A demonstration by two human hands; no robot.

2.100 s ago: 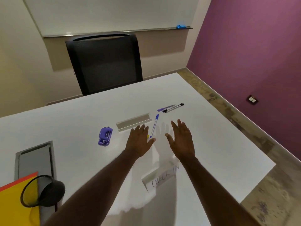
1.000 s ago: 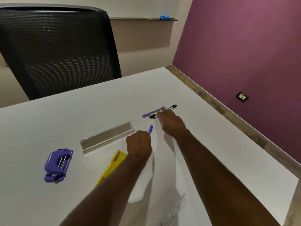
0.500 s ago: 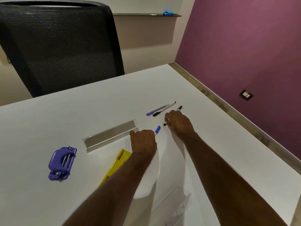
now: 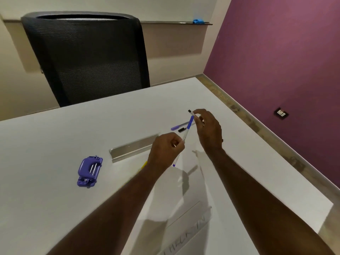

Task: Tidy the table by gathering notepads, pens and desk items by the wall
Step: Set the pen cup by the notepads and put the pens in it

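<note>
Blue pen [image 4: 188, 130] in left grip [image 4: 165, 153], black-capped pen [image 4: 191, 112] in right grip [image 4: 208, 128].

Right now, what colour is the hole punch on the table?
Purple, with silver metal parts: the hole punch shows clearly in the head view, the only one.

I count four pens: one blue-capped [image 4: 188, 130], one black-tipped [image 4: 191, 112], two lying at one o'clock [image 4: 177, 127]. One purple hole punch [image 4: 89, 171] at nine, one metal rail [image 4: 134, 148], one chair [image 4: 92, 57].
</note>
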